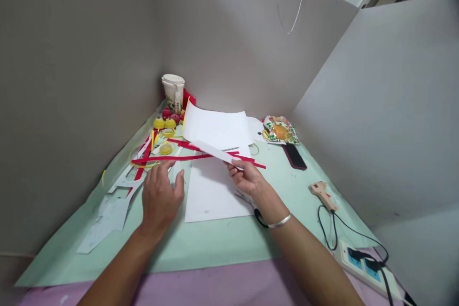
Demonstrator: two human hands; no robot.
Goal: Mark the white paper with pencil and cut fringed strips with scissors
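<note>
My right hand point(247, 178) pinches the near end of a narrow white paper strip point(214, 152), which slants up and to the left above the table. My left hand point(162, 196) is open, thumb apart, its fingertips close to a long red strip point(172, 158). Whether it touches that strip I cannot tell. Below the white strip lies a white paper sheet point(211, 191). Scissors point(258, 217) rest by my right wrist, partly hidden by it. A larger curved white sheet point(215, 126) with a yellow edge stands farther back.
Paper scraps point(107, 213), red strips and yellow rolls lie at left, before a lidded cup point(174, 92). At right are a food packet point(281, 130), a phone point(294, 157), a glue gun point(322, 194) with its cord, and a power strip point(369, 267). Walls enclose the back.
</note>
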